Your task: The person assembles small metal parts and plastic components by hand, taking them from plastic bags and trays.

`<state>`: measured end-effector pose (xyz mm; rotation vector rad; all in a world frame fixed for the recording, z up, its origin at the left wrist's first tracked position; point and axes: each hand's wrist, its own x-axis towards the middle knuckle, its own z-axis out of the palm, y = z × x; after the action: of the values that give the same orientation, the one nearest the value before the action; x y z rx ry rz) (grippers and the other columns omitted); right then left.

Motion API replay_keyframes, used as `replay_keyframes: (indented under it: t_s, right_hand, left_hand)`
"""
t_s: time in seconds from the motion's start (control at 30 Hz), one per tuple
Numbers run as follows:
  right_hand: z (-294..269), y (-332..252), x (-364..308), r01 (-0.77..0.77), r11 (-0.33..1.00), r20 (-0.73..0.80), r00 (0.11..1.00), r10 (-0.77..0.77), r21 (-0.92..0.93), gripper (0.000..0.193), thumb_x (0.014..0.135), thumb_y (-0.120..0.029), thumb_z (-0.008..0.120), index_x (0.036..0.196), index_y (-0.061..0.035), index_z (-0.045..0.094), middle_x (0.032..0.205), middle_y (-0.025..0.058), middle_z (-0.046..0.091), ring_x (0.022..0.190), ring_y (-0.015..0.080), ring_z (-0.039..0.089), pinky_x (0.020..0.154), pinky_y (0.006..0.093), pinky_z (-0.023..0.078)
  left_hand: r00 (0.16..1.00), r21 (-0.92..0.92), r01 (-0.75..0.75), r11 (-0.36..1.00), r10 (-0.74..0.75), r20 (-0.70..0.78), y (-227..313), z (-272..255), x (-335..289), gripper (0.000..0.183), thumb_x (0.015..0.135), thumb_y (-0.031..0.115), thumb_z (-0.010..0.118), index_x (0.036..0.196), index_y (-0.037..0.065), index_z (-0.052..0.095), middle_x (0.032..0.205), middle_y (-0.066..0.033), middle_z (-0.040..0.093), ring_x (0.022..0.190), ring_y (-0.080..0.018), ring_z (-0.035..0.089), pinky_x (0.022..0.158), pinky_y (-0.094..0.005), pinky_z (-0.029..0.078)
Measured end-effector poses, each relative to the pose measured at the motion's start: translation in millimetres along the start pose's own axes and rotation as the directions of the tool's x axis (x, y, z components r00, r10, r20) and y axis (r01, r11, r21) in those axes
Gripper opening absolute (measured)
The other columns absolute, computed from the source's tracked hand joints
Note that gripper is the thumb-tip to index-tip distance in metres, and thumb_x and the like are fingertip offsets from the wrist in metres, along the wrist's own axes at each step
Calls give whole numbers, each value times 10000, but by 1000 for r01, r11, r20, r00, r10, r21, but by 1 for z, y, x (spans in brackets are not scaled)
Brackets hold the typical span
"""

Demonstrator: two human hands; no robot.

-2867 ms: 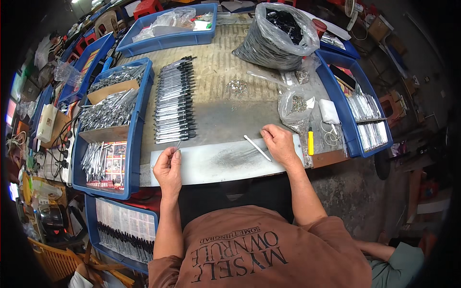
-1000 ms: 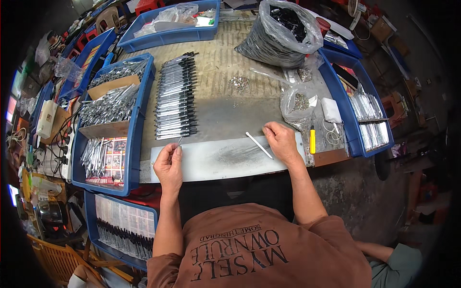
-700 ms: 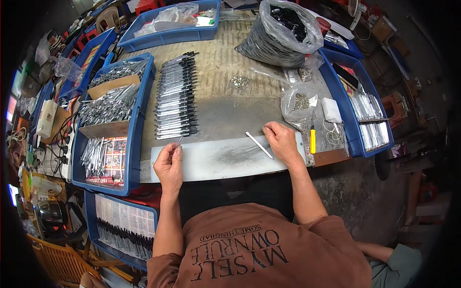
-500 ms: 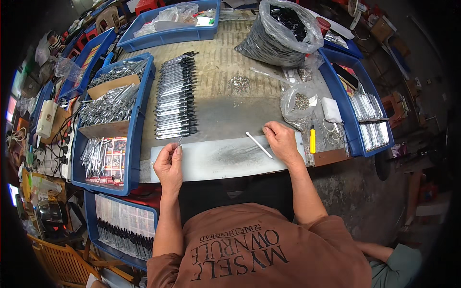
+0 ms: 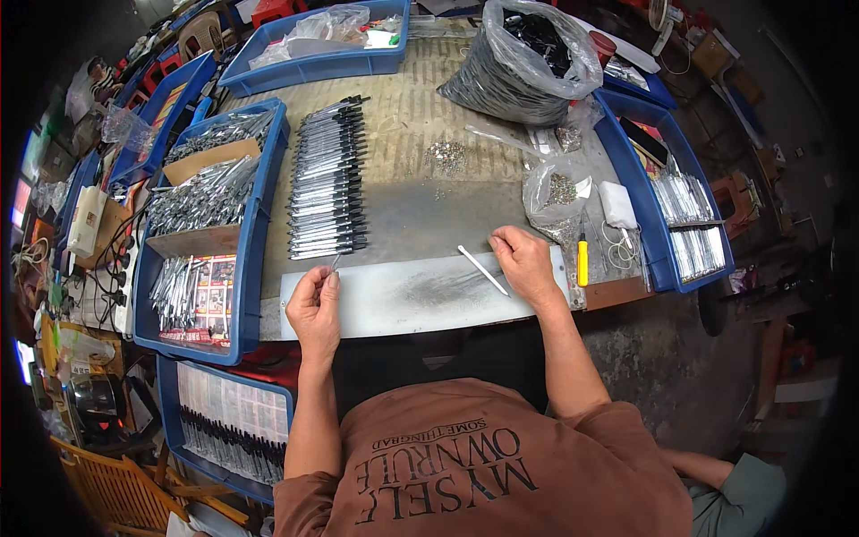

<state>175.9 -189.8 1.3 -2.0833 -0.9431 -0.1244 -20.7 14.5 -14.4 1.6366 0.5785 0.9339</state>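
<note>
My left hand (image 5: 314, 309) is closed in a pinch at the left end of a white board (image 5: 412, 309). A thin, dark, needle-like piece (image 5: 336, 261) sticks up from its fingertips; its kind is too small to tell. Beyond it, a long stack of silver and black pens (image 5: 329, 179) lies side by side. My right hand (image 5: 526, 267) rests at the board's right end, thumb and forefinger pressed together; anything between them is hidden. Just left of that hand, a slim white stick (image 5: 483, 271) lies slanted across the board.
Blue trays of pen parts stand at left (image 5: 253, 259) and right (image 5: 658, 192). Toward the back right sits a bag of black parts (image 5: 528, 72). Small metal bits (image 5: 446, 157) lie mid-table, near a smaller bag (image 5: 557, 192). A yellow-handled screwdriver (image 5: 582, 261) lies right of my hand.
</note>
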Motion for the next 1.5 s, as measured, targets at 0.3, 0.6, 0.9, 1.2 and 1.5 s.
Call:
replay_keyframes:
  t_s: [0.3, 0.6, 0.9, 1.2, 1.5]
  right_hand:
    - [0, -2, 0, 9, 1000, 5, 1000, -9, -13, 103, 763, -121, 552, 789, -22, 568, 733, 141, 592, 676, 314, 574, 588, 374, 449]
    - [-2, 7, -3, -6, 1000, -10, 1000, 6, -3, 117, 760, -103, 570, 791, 10, 569, 700, 148, 580, 618, 281, 565, 550, 330, 429]
    - [-2, 2, 2, 11, 1000, -20, 1000, -11, 7, 111, 756, -96, 570, 791, 10, 573, 701, 145, 580, 622, 278, 565, 553, 328, 429]
    - [-2, -8, 0, -6, 1000, 22, 1000, 6, -3, 102, 760, -95, 558, 790, 1, 573, 710, 161, 574, 619, 306, 551, 555, 350, 424]
    - [-2, -7, -2, -29, 999, 37, 999, 29, -16, 95, 764, -64, 546, 791, 26, 563, 681, 169, 561, 594, 280, 543, 560, 325, 418]
  left_hand:
    - [1000, 9, -8, 1000, 8, -2, 1, -1, -1, 102, 815, 42, 557, 903, -9, 571, 765, 31, 520, 642, -18, 420, 553, -145, 337]
    - [1000, 9, 0, 1000, 0, 18, -6, 7, 1, 99, 815, 43, 558, 897, -12, 570, 760, 28, 521, 637, -20, 422, 546, -148, 337]
    - [1000, 14, -10, 1000, 10, 9, 2, 5, 3, 104, 813, 43, 560, 899, -14, 570, 766, 29, 517, 639, -20, 420, 547, -149, 339]
    - [995, 113, -76, 991, 83, -61, 6, 1, -3, 93, 777, 21, 561, 846, -39, 580, 752, -49, 583, 668, -90, 519, 597, -219, 423]
    - [992, 124, -81, 989, 92, -81, 7, 3, -5, 114, 761, 50, 590, 853, -16, 590, 749, -61, 584, 614, -89, 516, 553, -213, 419]
